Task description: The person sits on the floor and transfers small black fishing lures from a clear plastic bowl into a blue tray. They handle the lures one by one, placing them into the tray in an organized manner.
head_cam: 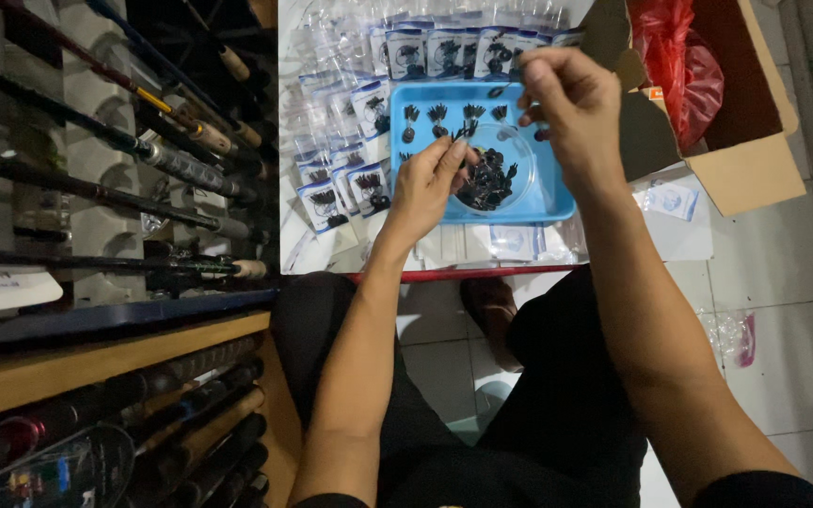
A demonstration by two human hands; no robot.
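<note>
Your left hand (428, 183) pinched a small black piece (461, 134) over the blue tray (557, 193) at upper centre; your right hand (571, 103) pinched a thin dark wire (502, 89) above it.

Fishing rods (115, 160) racked at left above a wooden shelf (96, 362); open cardboard box (755, 141) with red plastic bag (675, 66) at right; clear wrapper (736, 337) on tiled floor (783, 273).
</note>
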